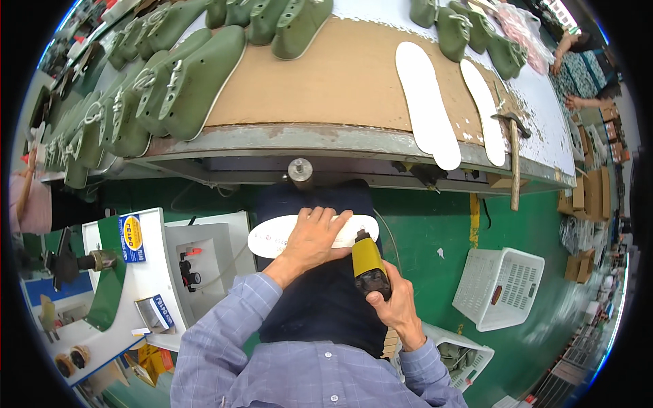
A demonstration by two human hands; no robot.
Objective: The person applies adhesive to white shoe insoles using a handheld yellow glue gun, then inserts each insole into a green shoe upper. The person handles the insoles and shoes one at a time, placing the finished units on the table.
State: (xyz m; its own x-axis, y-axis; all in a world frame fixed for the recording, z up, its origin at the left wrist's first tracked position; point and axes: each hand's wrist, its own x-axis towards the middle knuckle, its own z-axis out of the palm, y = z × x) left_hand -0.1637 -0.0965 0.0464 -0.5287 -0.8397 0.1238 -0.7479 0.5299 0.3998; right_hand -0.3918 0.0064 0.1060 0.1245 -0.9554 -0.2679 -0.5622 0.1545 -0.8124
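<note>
Across my lap lies a white insole (272,233), its long side running left to right. My left hand (311,238) presses over its middle and grips it, with the fingertips at the far edge. Whether a shoe last sits beneath it is hidden. My right hand (400,307) is wrapped round a yellow and black staple gun (369,262), which looks air-driven. The tool's metal nose meets the insole's right end. Just beyond the insole, a round metal post (300,171) stands in front of the bench.
On the cardboard-covered bench (299,88) stand several green shoe lasts (202,85), two white insoles (426,102) and a hammer (515,156). A white side cabinet (155,272) is at left; white crates (500,289) sit at right. Other people are at both sides.
</note>
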